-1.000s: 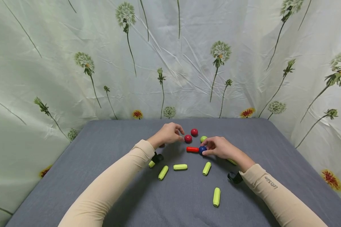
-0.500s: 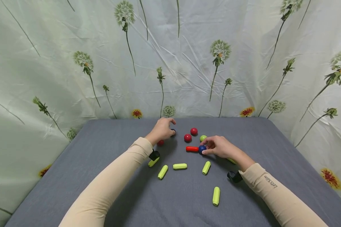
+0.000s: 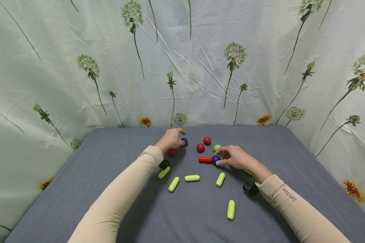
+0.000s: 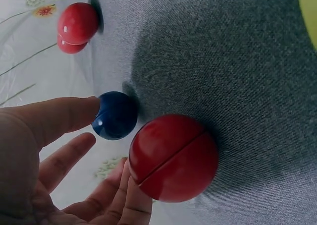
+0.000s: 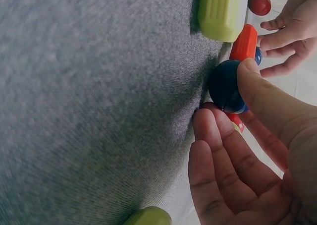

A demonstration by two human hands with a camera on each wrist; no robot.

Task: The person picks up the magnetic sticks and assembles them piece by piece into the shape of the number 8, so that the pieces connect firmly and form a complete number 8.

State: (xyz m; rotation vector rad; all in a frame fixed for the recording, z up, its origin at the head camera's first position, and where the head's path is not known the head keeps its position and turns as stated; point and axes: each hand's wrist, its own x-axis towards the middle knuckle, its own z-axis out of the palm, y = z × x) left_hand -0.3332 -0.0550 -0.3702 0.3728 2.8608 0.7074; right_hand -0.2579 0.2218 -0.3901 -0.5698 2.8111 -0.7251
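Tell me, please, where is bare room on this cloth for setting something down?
Bare cloth lies left of the left sleeve, right of the right sleeve, and between the left sleeve and the nearest lime stick. Between the left hand and right hand it is crowded: two blue balls, two red balls, a lime ball, a red stick.

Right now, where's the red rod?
Head view, just right of centre: the red rod lies immediately left of the blue ball that the right hand pinches.

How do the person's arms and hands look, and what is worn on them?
The left sleeve and right sleeve are long and beige; dark lettering marks the right one near its end. A black device sits at each wrist. The left hand and right hand wear no gloves.
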